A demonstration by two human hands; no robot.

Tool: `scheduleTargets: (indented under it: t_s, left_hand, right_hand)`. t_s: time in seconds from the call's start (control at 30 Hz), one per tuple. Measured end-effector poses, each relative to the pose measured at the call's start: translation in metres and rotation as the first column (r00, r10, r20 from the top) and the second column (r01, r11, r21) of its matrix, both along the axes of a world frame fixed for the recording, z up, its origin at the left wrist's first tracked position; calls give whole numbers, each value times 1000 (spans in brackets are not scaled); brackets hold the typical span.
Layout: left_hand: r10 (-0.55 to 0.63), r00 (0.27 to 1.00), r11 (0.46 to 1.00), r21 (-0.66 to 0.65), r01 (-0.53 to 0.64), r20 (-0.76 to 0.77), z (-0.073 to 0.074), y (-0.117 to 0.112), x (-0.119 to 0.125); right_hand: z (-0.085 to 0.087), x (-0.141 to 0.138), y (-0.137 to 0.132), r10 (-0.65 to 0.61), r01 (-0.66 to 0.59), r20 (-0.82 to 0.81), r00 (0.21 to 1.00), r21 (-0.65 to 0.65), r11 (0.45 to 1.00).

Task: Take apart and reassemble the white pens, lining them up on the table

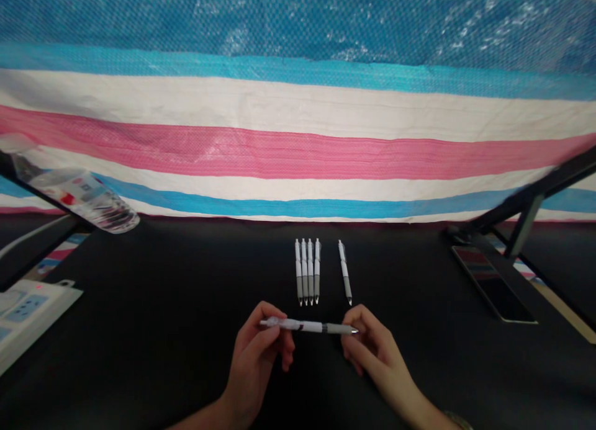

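A white pen with a grey grip (311, 326) lies level between my two hands, above the black table. My left hand (261, 349) pinches its clip end between thumb and fingers. At the metal tip, my right hand (372, 346) has its fingers closed around the end of the grip. Beyond them, several matching pens (308, 272) lie side by side in a tight row, tips toward me. One more pen (345, 272) lies apart, to the right of that row and slightly slanted.
On the right lies a dark phone (494, 284) beside a black metal support (512, 197). A clear water bottle (88, 197) is at the far left, above a white power strip (37, 318). Striped plastic sheeting (298, 151) hangs behind the black table (162, 306).
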State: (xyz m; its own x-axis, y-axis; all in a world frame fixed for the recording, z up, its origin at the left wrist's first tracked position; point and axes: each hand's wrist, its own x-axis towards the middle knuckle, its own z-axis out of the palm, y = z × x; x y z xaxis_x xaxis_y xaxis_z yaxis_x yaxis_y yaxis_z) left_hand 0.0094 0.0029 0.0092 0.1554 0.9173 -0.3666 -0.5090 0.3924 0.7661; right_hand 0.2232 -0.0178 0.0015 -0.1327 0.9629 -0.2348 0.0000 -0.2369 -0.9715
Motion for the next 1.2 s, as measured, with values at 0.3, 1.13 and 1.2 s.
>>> scheduleTargets:
  t_s: [0.3,1.13,1.2]
  left_hand:
    - [14,1000,1000,2,-14,-11,1,1,0]
    - [193,979,979,75,-188,-71,7,14,-10]
    - [197,978,979,73,-192,-72,7,14,-10]
  right_hand:
    - [1,1,2,-41,41,-34,999,6,999]
    - [-16,17,-5,-286,303,-133,949,137,943]
    - [-19,18,-5,-278,295,-133,951,141,945]
